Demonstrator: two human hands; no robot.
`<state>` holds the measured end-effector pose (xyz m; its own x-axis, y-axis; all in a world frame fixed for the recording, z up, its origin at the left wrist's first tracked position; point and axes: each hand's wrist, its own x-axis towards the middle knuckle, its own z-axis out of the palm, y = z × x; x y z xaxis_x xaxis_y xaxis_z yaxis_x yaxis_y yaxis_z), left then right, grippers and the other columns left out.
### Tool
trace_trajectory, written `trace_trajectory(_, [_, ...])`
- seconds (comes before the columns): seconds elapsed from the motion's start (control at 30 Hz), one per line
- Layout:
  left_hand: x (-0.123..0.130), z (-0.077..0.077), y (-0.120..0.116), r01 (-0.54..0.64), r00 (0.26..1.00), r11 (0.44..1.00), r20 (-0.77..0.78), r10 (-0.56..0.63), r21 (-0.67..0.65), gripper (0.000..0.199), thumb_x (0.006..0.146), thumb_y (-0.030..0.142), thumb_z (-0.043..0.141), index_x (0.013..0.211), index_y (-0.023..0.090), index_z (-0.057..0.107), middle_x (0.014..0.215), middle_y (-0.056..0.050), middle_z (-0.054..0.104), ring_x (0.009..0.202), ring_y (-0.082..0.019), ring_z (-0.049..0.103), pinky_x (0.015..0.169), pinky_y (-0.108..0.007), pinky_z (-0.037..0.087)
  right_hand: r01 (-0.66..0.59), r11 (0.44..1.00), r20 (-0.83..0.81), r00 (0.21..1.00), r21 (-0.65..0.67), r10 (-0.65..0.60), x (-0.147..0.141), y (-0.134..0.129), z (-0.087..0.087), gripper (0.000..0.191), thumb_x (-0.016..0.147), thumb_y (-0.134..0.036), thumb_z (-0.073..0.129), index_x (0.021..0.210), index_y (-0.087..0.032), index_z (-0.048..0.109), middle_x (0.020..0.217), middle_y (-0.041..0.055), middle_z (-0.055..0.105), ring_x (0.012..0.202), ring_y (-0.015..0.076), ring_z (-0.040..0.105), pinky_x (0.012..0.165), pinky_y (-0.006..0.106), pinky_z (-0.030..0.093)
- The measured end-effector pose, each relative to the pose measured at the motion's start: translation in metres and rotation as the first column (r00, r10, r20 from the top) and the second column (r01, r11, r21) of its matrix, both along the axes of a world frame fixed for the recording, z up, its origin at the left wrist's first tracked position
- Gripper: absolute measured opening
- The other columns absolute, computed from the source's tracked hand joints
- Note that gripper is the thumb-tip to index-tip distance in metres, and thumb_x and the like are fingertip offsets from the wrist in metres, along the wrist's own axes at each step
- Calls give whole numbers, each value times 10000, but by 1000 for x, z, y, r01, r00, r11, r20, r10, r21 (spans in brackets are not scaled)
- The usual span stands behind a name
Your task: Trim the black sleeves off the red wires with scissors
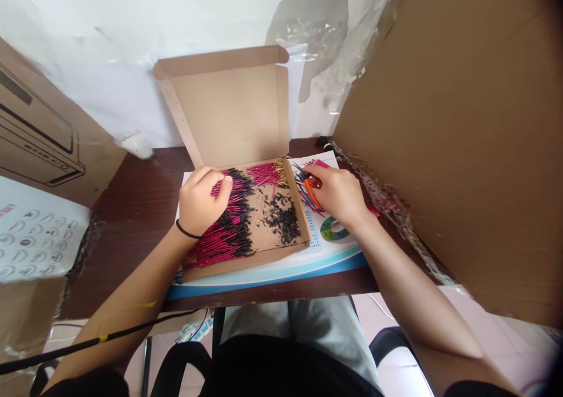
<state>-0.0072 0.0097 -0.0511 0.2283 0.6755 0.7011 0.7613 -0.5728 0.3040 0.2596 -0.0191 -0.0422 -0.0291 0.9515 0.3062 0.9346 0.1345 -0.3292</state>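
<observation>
An open flat cardboard box (303, 227) lies on the table with its lid standing up behind. Its left half is heaped with short magenta wires (220, 238) that have black ends. A smaller bunch of magenta wires with gold-coloured tips (266, 174) lies at its back right. Small black scraps (284, 218) are strewn in the right part. My left hand (204, 197) is closed above the black-ended wires, thumb against forefinger; what it pinches is hidden. Right of the box, my right hand (338, 192) grips pliers (313, 189) with orange handles, their pointed jaws toward the box's back right corner.
Under the box is a printed sheet (325, 250) on the dark wooden table (145, 192). More magenta and dark wires lie on it beside my right hand. A tall cardboard panel (461, 139) rises at the right, and a printed carton (39, 127) stands at the left.
</observation>
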Motion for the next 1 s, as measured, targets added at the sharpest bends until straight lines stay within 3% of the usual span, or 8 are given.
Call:
trace_trajectory(0.13, [-6, 0, 3, 127, 955, 991, -267, -131, -33, 176, 852, 195, 541, 727, 161, 660, 802, -68, 680, 813, -200, 601, 794, -337, 486, 109, 987, 281, 957, -120, -71, 0, 1, -1, 363, 861, -297, 463, 1161, -309, 667, 919, 97, 723, 793, 287, 681, 607, 324, 447])
trace_trajectory(0.37, [-6, -3, 5, 315, 823, 924, -422, -380, -217, 210, 882, 210, 512, 797, 179, 701, 853, -55, 681, 822, -195, 562, 781, -347, 471, 150, 974, 401, 914, -171, -70, -4, -4, 4, 336, 890, -314, 442, 1151, -296, 653, 897, 110, 725, 801, 306, 695, 596, 329, 465])
trace_trajectory(0.57, [0, -12, 1, 277, 799, 918, -462, -384, -284, 232, 882, 231, 503, 823, 193, 724, 868, -61, 681, 836, -214, 550, 750, -373, 455, 130, 977, 372, 926, -171, -58, -10, -8, 7, 348, 911, -387, 433, 1188, -312, 630, 910, 90, 735, 788, 298, 698, 610, 347, 478])
trace_trajectory(0.8, [-2, -11, 3, 270, 799, 872, -411, -439, -408, 226, 852, 193, 511, 891, 193, 734, 938, -64, 676, 865, -212, 544, 814, -377, 464, 75, 985, 340, 940, -157, -17, -12, -11, 6, 343, 917, -410, 431, 1165, -299, 641, 919, 66, 745, 808, 288, 702, 599, 328, 464])
trace_trajectory(1.0, [2, -10, 2, 248, 816, 864, -386, -430, -438, 176, 839, 185, 511, 768, 186, 672, 894, -60, 668, 846, -211, 548, 787, -375, 457, 46, 987, 308, 951, -156, 4, -15, -12, 6, 344, 906, -398, 471, 1197, -315, 634, 899, 57, 750, 799, 271, 703, 602, 313, 451])
